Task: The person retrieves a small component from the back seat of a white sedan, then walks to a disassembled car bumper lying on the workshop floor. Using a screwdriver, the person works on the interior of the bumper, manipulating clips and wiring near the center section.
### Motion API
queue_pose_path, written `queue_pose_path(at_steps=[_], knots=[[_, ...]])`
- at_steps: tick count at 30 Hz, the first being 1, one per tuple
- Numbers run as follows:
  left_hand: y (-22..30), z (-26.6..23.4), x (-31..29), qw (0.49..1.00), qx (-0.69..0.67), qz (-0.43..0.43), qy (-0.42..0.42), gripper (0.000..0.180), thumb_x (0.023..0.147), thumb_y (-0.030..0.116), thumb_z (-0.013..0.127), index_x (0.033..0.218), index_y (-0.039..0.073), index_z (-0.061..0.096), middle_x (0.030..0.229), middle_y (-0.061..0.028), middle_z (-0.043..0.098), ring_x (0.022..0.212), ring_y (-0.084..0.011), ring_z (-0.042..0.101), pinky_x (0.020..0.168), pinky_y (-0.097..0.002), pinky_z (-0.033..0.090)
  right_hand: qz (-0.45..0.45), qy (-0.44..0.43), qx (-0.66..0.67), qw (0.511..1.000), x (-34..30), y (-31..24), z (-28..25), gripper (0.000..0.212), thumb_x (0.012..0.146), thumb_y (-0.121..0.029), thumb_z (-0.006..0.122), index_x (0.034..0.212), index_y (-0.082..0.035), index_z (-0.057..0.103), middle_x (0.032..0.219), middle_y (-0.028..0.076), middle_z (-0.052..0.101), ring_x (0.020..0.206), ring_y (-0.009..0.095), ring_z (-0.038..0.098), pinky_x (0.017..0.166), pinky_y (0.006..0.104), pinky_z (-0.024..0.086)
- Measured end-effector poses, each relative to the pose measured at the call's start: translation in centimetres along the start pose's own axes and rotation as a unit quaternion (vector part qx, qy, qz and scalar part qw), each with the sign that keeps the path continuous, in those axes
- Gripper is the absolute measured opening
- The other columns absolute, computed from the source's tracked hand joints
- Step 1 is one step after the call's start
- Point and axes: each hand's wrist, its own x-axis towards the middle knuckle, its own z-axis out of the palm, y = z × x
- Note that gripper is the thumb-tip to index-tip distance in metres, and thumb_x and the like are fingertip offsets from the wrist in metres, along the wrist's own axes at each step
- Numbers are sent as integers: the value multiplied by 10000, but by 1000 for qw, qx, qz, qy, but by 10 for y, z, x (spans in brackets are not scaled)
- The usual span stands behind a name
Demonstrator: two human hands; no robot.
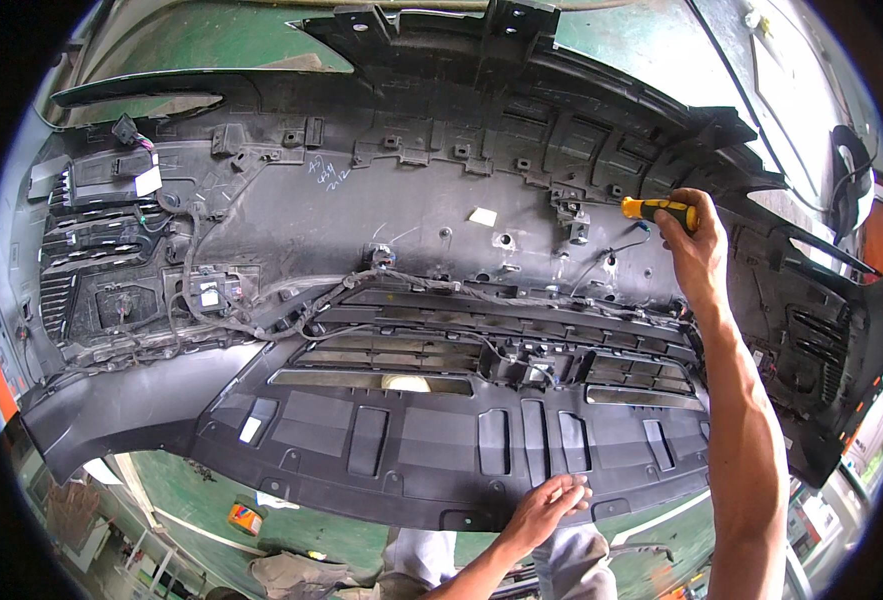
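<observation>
At the lower centre, the left hand point(549, 508), loosely half-open with nothing visible in it, is at the near edge of the black bumper point(336, 230) spanning the frame. At upper right, the right hand point(694, 240) grips 1 yellow-and-black tool handle point(649, 209).

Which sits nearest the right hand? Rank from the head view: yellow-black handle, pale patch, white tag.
1. Yellow-black handle: in the right hand.
2. Pale patch: left of the hand.
3. White tag: far left.
</observation>
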Motion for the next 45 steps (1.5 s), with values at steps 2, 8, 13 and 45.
queue_pose_path(at_steps=[2, 8, 13, 45], knots=[[0, 0, 0, 1000, -1, -12, 0, 436, 1059, 340, 551, 1303, -21, 572, 1165, -111, 689, 1027, -175, 679, 928, -313, 536, 0, -3, -8, 1000, 1, -1, 1, 312, 915, -160, 736, 1172, -29, 619, 979, 95, 657, 830, 156, 613, 763, 295, 528], [1, 0, 1, 1000, -6, -16, 0, 438, 1056, 345, 556, 1303, -16, 572, 1163, -111, 687, 1028, -173, 672, 927, -312, 534, -11, -16, -51, 998, -1, -14, 5, 302, 908, -157, 729, 1163, -33, 625, 1003, 139, 682, 860, 204, 664, 793, 326, 547], [2, 1, 1, 1000, -17, -22, -1, 436, 1056, 340, 557, 1303, -19, 571, 1161, -110, 685, 1028, -176, 668, 933, -309, 529, -137, -14, -199, 970, 8, -33, 15, 310, 914, -236, 728, 1128, -34, 629, 1036, 196, 692, 899, 302, 707, 773, 374, 559], [11, 4, 1, 998, -53, -19, -40, 489, 1050, 375, 565, 1360, -2, 542, 1202, -103, 665, 1067, -164, 648, 937, -300, 503, -179, -181, -400, 880, 40, -74, 14, 322, 956, -282, 683, 1156, -39, 613, 1032, 148, 647, 770, 387, 693, 693, 452, 566]])
